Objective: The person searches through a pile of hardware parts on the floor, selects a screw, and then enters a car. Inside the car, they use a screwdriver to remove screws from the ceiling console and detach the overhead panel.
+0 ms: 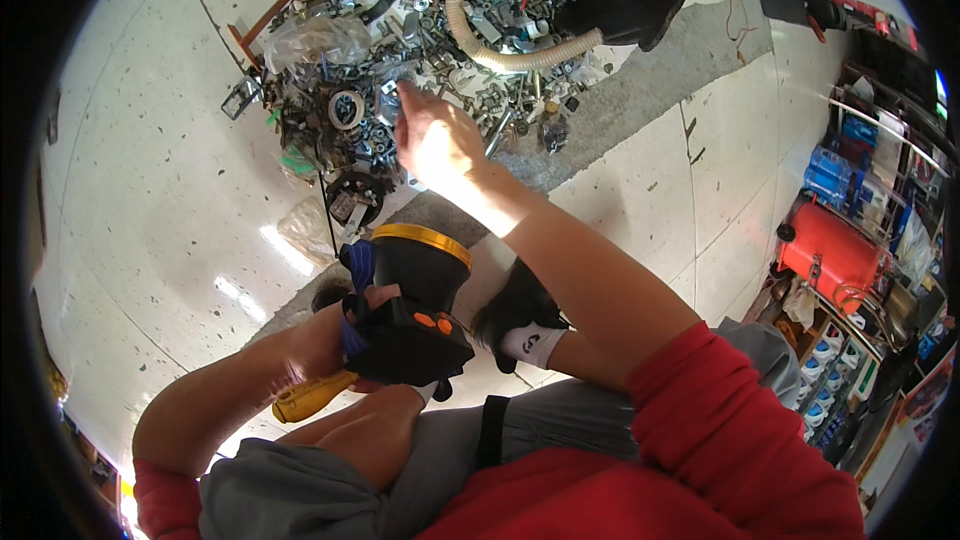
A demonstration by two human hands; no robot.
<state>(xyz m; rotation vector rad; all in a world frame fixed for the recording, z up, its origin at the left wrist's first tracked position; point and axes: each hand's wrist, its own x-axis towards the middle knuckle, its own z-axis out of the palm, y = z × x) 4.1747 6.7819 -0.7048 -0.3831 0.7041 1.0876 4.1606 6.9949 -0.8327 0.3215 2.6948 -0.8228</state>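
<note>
The right hand reaches into a pile of loose metal parts; fingertips are among the pieces. Whether a part is pinched there cannot be told. The left hand is wrapped about what appears to be a black hand lamp, thumb over its body; the other fingers are largely hidden. The lamp lies bodyward and slightly left of the right hand, its yellow rim toward the pile.

The step in hand appears to be hand-picking among mixed hardware. Recommended practice:

1. Aim the lamp from the side, so that the right forearm casts no shadow over the fingertips.
2. Spread pieces sideways in a thin layer; avoid pressing bare fingertips downward, as edges may be sharp.
3. Work clear of the white ring, just left of the fingertips, and the clear plastic bag, farther ahead and left; either may conceal small parts.
4. Avoid dragging the beige corrugated hose, ahead and right of the grip, since it may scatter pieces.

Markings: no lettering near the grip is legible. A sock, bodyward and right of the lamp, bears a small dark emblem.
</note>
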